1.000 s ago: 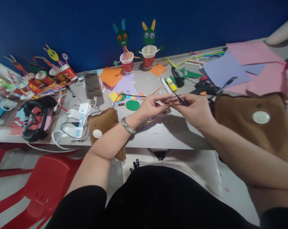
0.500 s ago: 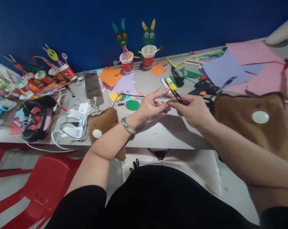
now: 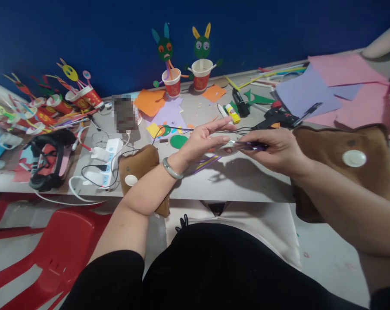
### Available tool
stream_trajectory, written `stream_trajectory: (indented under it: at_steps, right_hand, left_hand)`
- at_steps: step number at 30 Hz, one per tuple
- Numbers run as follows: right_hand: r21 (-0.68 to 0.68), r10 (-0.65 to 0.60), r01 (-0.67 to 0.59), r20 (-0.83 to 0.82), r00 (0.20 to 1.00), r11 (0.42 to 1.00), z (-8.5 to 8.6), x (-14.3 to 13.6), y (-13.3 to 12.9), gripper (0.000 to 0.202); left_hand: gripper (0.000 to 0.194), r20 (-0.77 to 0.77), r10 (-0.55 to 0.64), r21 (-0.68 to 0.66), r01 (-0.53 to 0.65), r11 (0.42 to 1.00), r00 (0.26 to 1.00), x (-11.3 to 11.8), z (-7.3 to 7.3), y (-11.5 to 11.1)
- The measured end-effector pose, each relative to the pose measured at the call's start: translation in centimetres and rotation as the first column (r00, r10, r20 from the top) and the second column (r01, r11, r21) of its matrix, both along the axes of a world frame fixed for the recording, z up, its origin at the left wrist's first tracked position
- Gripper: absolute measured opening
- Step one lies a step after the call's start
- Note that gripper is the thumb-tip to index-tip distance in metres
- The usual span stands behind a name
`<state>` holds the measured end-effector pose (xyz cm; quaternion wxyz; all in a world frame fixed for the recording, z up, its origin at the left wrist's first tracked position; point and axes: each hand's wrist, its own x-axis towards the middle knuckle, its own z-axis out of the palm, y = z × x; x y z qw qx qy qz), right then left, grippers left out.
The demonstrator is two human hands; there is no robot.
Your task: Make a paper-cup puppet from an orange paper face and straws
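My right hand [image 3: 275, 146] grips a pair of scissors with purple handles [image 3: 258, 147]; their shiny blades point left toward my left hand. My left hand [image 3: 204, 140], with a bangle [image 3: 172, 168] at its wrist, has its upper fingers stretched to the right and its thumb bent close to the blade tips. Whatever lies between its thumb and lower fingers is too small and hidden to name. Beyond both hands are a yellow glue stick [image 3: 232, 114] and a green paper oval [image 3: 178, 142]. Purple and yellow strips [image 3: 207, 163] lie under my left hand.
Two paper cups [image 3: 172, 84] bearing green paper figures stand at the back. On the left are a power strip [image 3: 110, 161] and a black headset [image 3: 52, 161]. A glue gun [image 3: 275, 116], coloured paper [image 3: 306, 92] and a brown pouch [image 3: 340, 172] are on the right.
My right hand has moved right and turned, swinging the scissors from pointing up and away to pointing left at my left hand. My left hand has stayed nearly in place.
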<state>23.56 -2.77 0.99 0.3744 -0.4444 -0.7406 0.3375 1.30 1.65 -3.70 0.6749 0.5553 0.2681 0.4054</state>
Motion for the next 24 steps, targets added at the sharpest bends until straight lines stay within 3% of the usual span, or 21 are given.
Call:
stream_trajectory:
  at_steps: [6,9,12,14,17,20,24]
  right_hand:
    - [0.153,0.050,-0.063,0.088,0.995,0.986,-2.0,2.1,0.4,0.010]
    - [0.084,-0.067,0.062,0.048,0.997,0.994,-2.1,2.0,-0.4,0.014]
    - [-0.064,-0.189,0.184,-0.090,0.978,0.981,-1.5,1.0,-1.2,0.034]
    - [-0.173,-0.154,0.129,-0.137,0.979,0.976,-1.1,0.2,-1.4,0.046]
    - [-0.249,-0.083,0.047,-0.137,0.987,0.967,-0.7,-0.2,-1.1,0.041]
    - [-0.257,-0.111,0.083,-0.096,0.989,0.963,-0.9,1.1,-0.2,0.038]
    - [-0.273,-0.158,0.178,0.094,0.983,0.945,-2.4,5.0,1.5,0.039]
  left_hand:
    - [0.081,-0.016,-0.006,0.068,0.007,0.998,1.000,-0.2,-0.1,0.6]
    - [0.086,-0.058,0.008,0.112,-0.002,0.994,0.998,-0.4,0.0,1.2]
    - [0.086,-0.081,0.023,0.147,-0.010,0.989,0.996,-0.4,0.0,1.1]
    - [0.086,-0.091,0.003,0.157,0.012,0.987,0.996,-0.3,-0.2,0.8]
    - [0.086,-0.093,-0.019,0.184,0.036,0.982,0.996,-0.1,-0.5,0.7]
    - [0.083,-0.091,0.021,0.280,0.006,0.960,0.996,-0.2,-0.9,1.3]
    - [0.069,-0.107,0.179,0.496,-0.104,0.862,0.978,-0.5,-0.7,2.2]
